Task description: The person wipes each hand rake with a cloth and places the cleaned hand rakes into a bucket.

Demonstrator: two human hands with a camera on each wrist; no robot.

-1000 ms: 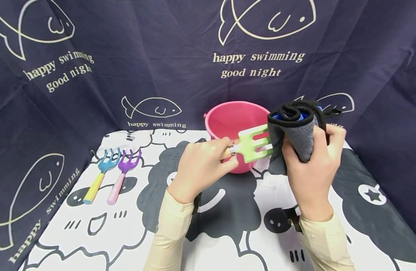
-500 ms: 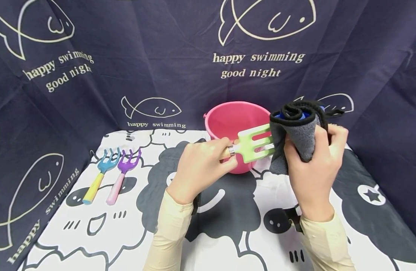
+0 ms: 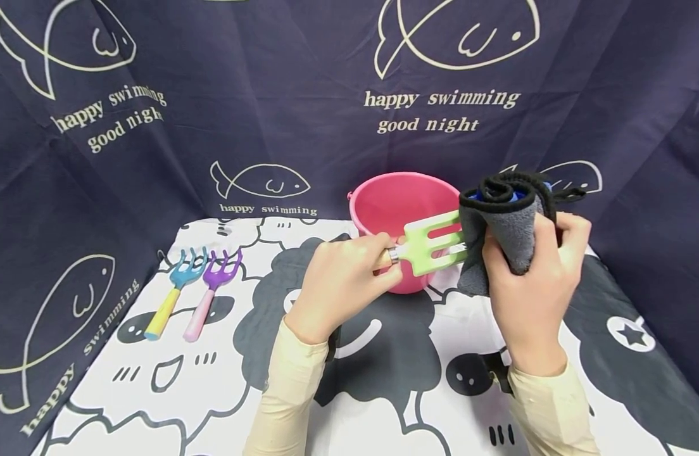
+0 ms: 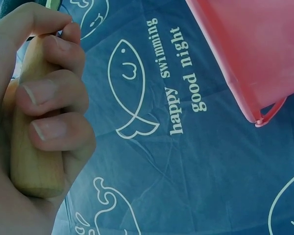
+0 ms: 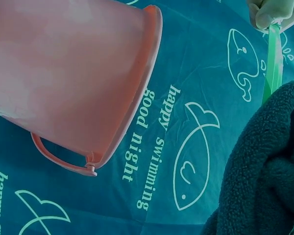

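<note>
My left hand [image 3: 340, 285] grips the wooden handle [image 4: 36, 169] of a green hand fork [image 3: 419, 250], fingers wrapped around it in the left wrist view. The fork points right, and its tine ends go out of sight behind a grey towel [image 3: 506, 234] with black edging and a blue inner side. My right hand [image 3: 540, 294] holds this bunched, rolled-up towel against the tines. In the right wrist view the towel [image 5: 264, 171] looks dark and covers the fork's end. Behind both hands stands a pink bucket [image 3: 403, 199], partly hidden by the fork.
On the left lie a blue fork [image 3: 184, 272] with a yellow handle and a purple fork [image 3: 218, 275] with a pink handle, side by side. A sheep-print cloth [image 3: 213, 392] covers the table. Dark blue fish-print curtains [image 3: 304, 82] enclose the back and sides.
The towel has slid slightly right along the tines with my right hand. The whole head view has shifted a little. My left hand keeps its grip on the hand fork.
</note>
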